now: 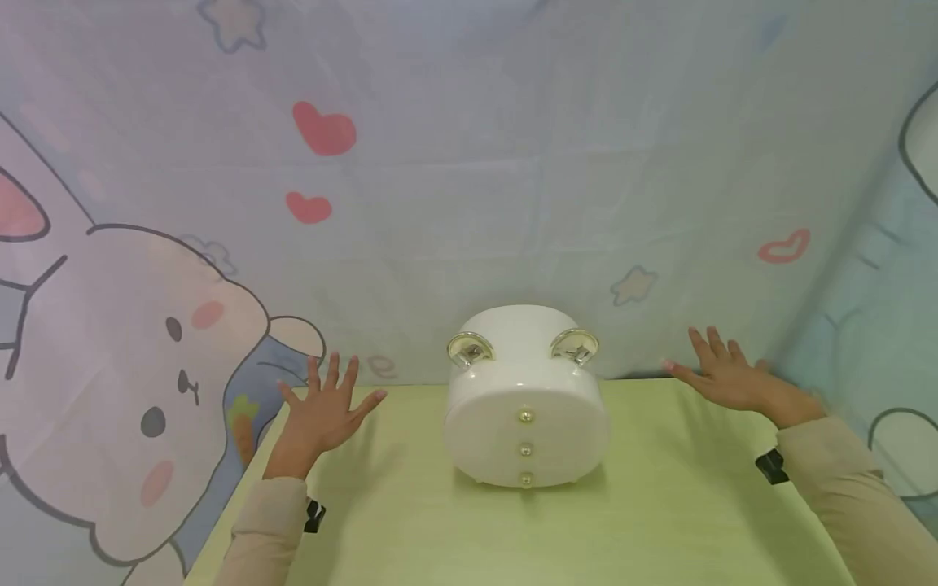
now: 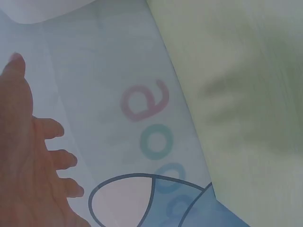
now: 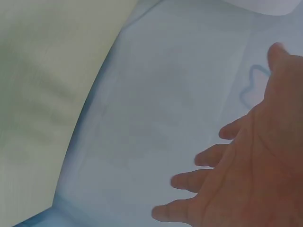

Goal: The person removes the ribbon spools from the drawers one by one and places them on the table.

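Observation:
A white, rounded box-like object (image 1: 523, 439) stands in the middle of the green table, three gold-rimmed studs (image 1: 526, 449) down its front. Two gold-edged pieces with clear gems (image 1: 471, 350) stick up from its top like ears. To its left, my left hand (image 1: 322, 415) is held over the table with the fingers spread and nothing in it. My right hand (image 1: 729, 378) is raised on the other side, fingers apart, also holding nothing. Each wrist view shows the palm side of its hand, the left palm (image 2: 23, 165) and the right palm (image 3: 255, 170), away from the table surface.
The pale green tabletop (image 1: 410, 537) ends at a hanging cloth backdrop (image 1: 528, 203) printed with hearts, stars and a large rabbit (image 1: 161, 350). Small black devices (image 1: 313, 516) sit at both wrists, by beige sleeves (image 1: 267, 521).

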Motion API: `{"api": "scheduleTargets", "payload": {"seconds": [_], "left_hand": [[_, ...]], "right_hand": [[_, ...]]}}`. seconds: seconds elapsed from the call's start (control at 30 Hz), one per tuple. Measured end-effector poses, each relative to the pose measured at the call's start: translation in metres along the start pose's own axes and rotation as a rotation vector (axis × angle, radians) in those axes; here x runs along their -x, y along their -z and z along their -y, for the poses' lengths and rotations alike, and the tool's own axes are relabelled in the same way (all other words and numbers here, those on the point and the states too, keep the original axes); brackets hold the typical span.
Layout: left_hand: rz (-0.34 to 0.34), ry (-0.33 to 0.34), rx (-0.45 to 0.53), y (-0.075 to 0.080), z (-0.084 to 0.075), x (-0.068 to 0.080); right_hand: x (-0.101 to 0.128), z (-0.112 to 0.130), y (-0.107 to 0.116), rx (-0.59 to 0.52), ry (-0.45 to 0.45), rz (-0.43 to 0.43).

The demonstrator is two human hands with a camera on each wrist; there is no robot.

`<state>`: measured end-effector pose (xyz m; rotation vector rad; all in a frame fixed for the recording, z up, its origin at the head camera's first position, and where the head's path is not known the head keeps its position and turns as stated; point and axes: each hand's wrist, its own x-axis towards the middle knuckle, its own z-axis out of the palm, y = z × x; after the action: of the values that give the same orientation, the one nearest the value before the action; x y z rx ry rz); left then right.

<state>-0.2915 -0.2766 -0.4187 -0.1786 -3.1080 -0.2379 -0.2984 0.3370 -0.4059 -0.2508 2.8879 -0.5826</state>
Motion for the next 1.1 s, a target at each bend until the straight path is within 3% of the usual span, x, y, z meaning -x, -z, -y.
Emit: {"api": "scheduleTargets", "payload": {"seconds": [0.3,0.8,0.93,1.1], "left_hand": [[-0.109,-0.077,0.012,-0.003,-0.005,0.015],[-0.339,-0.254,0.155,0.007,-0.050,0.056],[-0.406,-0.330,0.150,0.008,-0.063,0.067],[-0.553,-0.477,0.094,0.004,-0.077,0.077]], "right_hand": [[0.005,0.013,0.005,0.033,0.154,-0.054],[0.022,0.046,0.001,0.051,0.375,-0.394],[0.031,0.060,-0.001,0.041,0.447,-0.457],[0.041,0.080,-0.003,0.032,0.521,-0.486]]}}
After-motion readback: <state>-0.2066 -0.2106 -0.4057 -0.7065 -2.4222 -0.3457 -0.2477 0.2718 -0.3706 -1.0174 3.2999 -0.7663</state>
